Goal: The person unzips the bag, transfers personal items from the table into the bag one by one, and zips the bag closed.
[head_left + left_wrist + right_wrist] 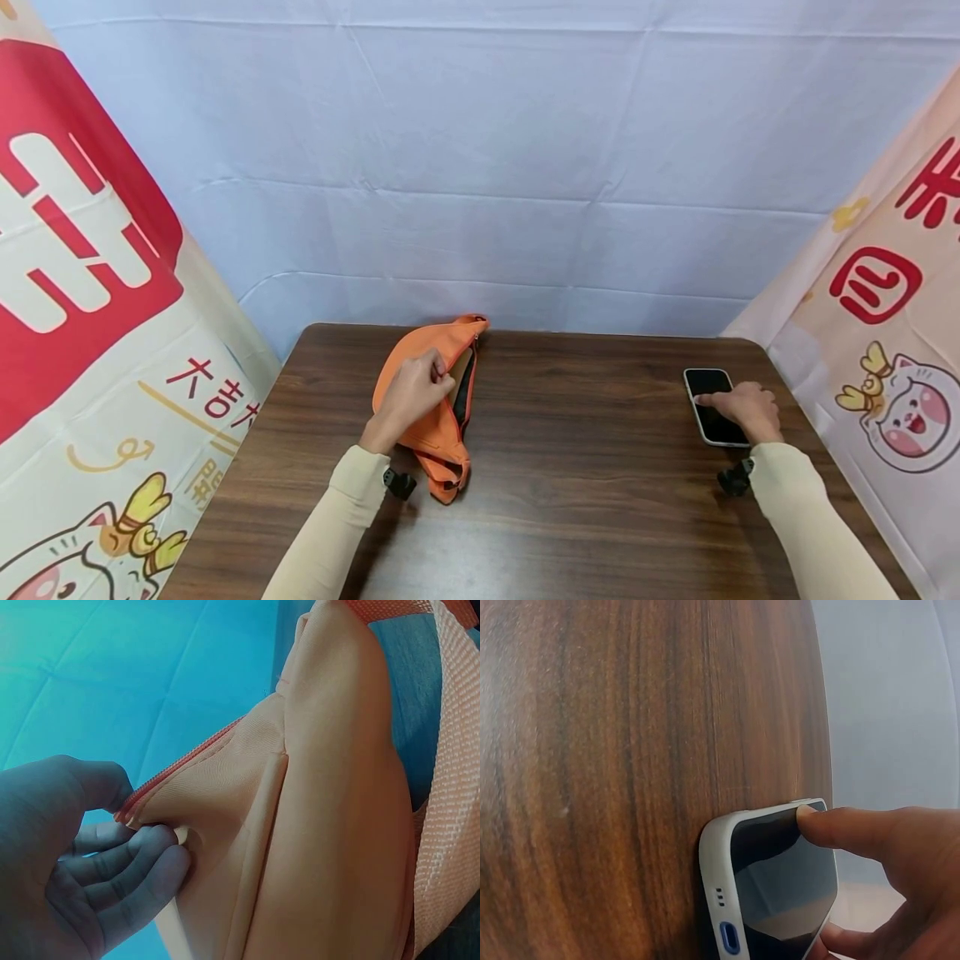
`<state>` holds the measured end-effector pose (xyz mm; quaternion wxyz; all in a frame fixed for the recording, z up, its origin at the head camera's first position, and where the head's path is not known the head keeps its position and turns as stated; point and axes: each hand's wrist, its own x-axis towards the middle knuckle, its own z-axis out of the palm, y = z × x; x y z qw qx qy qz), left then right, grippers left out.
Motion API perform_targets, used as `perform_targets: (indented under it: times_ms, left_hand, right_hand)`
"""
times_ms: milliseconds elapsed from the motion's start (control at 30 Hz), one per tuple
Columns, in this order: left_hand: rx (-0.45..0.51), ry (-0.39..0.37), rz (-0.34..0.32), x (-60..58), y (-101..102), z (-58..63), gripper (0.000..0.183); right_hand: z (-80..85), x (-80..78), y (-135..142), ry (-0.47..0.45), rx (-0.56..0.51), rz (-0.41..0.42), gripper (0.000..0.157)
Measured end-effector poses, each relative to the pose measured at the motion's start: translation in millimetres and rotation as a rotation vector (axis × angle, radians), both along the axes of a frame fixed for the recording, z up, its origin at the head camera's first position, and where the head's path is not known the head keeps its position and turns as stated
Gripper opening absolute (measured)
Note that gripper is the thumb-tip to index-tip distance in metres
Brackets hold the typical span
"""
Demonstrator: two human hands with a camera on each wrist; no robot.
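An orange waist bag lies on the left part of the table, its zipped mouth gaping along the right side. My left hand pinches the bag's edge beside the red zipper. The left wrist view shows the thumb over that zipper edge and curled fingertips under the fabric. At the right, my right hand grips a smartphone in a white case. Seen from the right wrist, the thumb lies on the screen's edge and other fingers reach round the far side, partly hidden.
The brown wooden table ends at a pale cloth backdrop. Printed cloths hang on the left and right, close to the table's sides. An orange webbing strap hangs from the bag.
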<state>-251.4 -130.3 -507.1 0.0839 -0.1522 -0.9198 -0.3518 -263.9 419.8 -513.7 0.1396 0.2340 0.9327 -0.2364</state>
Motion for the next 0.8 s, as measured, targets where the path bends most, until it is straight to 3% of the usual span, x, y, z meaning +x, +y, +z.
perform_targets:
  times_ms: [400,800]
  left_hand:
    - [0.008,-0.009,0.002,-1.4,-0.6,-2.6,0.012]
    - [0.010,-0.007,0.006,-3.0,-0.3,-4.6,0.010]
  right_hand:
    - [-0.8,1.3,0.0,0.034,-0.023,-0.004,0.113]
    - [-1.0,-1.0,-1.7,0.039,-0.043,-0.062,0.114]
